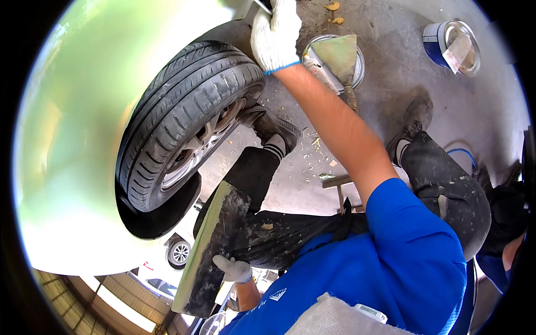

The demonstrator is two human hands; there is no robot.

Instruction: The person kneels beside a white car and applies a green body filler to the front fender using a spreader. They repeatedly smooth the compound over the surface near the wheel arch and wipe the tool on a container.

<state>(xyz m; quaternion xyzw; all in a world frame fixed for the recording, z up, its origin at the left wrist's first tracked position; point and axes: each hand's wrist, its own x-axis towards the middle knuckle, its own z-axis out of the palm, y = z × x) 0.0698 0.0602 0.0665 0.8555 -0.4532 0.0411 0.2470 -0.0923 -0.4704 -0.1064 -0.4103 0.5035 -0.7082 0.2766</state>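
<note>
My right hand (277, 34), in a white knit glove with a blue cuff, is up at the top edge, closed on a thin pale tool (262, 5) that is mostly cut off; its kind does not show. Beside it are the light-coloured car body panel (78, 128) and a black tyre (184, 106) on a silver wheel. Low in the view, my left hand (233, 269), also gloved, grips the edge of a flat dark board (215, 245). Pale green material (204, 240) lies along the board's left side. The board stands tilted beside my leg.
A round tin (362, 67) with a greenish sheet across it stands on the floor ahead. Farther right is a blue and white can (432, 44) with a flat piece in its mouth. A small stool (338, 181) is between my legs. Another person (497, 268) is at the right edge.
</note>
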